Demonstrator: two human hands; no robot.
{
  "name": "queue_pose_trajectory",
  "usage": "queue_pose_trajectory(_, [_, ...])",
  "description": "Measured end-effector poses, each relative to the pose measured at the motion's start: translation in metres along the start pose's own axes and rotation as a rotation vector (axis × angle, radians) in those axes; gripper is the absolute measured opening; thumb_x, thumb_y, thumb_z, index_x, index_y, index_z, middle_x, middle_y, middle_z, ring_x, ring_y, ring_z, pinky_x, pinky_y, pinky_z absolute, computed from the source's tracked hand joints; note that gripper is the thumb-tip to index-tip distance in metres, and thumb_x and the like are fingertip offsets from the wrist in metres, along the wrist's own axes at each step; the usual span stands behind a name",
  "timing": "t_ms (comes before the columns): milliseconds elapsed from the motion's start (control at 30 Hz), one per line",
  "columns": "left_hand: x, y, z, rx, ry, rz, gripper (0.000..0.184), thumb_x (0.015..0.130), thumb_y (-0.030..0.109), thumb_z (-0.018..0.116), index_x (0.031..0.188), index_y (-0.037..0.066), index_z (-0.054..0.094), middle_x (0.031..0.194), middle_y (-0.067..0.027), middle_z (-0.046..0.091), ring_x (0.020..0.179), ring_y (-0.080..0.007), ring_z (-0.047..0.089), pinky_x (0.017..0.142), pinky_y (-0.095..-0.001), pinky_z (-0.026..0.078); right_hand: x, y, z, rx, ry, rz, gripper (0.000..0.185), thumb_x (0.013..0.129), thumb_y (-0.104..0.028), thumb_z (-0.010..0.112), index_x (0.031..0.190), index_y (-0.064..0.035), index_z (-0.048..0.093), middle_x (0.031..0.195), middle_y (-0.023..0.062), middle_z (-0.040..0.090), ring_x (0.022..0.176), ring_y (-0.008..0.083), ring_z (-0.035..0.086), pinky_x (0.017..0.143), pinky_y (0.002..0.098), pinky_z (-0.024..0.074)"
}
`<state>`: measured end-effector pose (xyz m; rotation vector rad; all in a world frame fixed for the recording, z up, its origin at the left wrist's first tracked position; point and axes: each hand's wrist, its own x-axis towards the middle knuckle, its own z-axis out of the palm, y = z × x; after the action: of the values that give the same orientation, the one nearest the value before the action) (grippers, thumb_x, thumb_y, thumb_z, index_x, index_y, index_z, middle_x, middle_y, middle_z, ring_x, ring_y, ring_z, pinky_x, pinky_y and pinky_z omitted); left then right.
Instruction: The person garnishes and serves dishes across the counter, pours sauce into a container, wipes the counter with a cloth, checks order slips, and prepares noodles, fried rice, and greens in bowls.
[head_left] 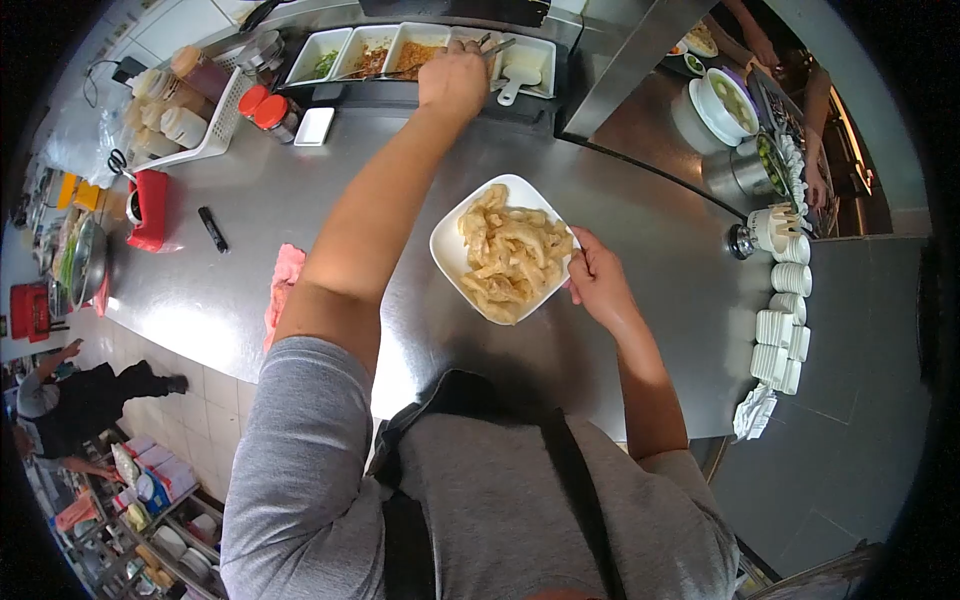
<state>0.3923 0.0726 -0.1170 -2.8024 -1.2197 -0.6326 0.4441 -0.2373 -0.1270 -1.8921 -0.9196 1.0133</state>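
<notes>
The right hand [599, 281] holds 1 white plate [447, 245] of food [513, 250].

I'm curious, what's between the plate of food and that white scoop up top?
In the head view, there's a bare stretch of metal counter beyond the plate, which the right hand holds, then a dark ledge just before the white scoop.

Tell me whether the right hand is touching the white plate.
Touching. The head view shows the right hand at the white plate, its fingers gripping the rim with no gap between.
</notes>
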Motion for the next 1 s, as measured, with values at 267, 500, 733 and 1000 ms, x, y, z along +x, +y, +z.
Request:
queue_pose_trajectory(267, [-0.022, -0.032, -0.006, 0.225, 0.156, 0.049, 0.03, 0.092, 0.028, 0.054, 0.113, 0.009, 0.061, 0.107, -0.0146, 0.062, 0.097, -0.0316, 0.062, 0.08, -0.0432, 0.051, 0.012, -0.005, 0.001, -0.021, -0.052, -0.053, 0.038, 0.093, -0.006, 0.041, 0.129, -0.001, 0.051, 0.07, 0.0006, 0.054, 0.052, 0.0057, 0.046, 0.048, 0.0225, 0.04])
queue_pose_trajectory(500, [-0.257, -0.231, -0.045, 0.409, -0.248, -0.339, 0.024, 0.083, 0.023, 0.064, 0.104, 0.014, 0.07, 0.101, -0.0112, 0.069, 0.084, -0.0337, 0.067, 0.076, -0.0442, 0.053, 0.024, -0.008, 0.017, -0.102, -0.216, -0.131, 0.04, 0.089, -0.01, 0.049, 0.127, 0.0023, 0.051, 0.068, 0.0089, 0.059, 0.053, 0.0132, 0.057, 0.051, 0.0297, 0.0453])
queue_pose_trajectory(733, [-0.27, -0.161, -0.113, -1.242, -0.317, -0.686, 0.012, 0.086, 0.009, 0.066, 0.095, 0.001, 0.065, 0.098, -0.004, 0.067, 0.09, -0.0143, 0.065, 0.075, -0.0266, 0.053, 0.031, -0.036, 0.065, -0.204, -0.495, -0.205, 0.037, 0.089, -0.01, 0.048, 0.124, -0.0008, 0.054, 0.066, 0.0075, 0.059, 0.055, 0.0135, 0.056, 0.053, 0.031, 0.0456])
queue_pose_trajectory(1000, [-0.214, -0.095, -0.097, -0.992, -0.879, -0.237, 0.009, 0.081, 0.009, 0.073, 0.085, 0.003, 0.067, 0.081, -0.0019, 0.067, 0.076, -0.0087, 0.061, 0.071, -0.0258, 0.05, 0.038, -0.038, 0.099, -0.311, -0.716, -0.297, 0.041, 0.09, -0.008, 0.042, 0.129, -0.0017, 0.053, 0.063, 0.0032, 0.053, 0.048, 0.009, 0.049, 0.048, 0.0268, 0.0409])
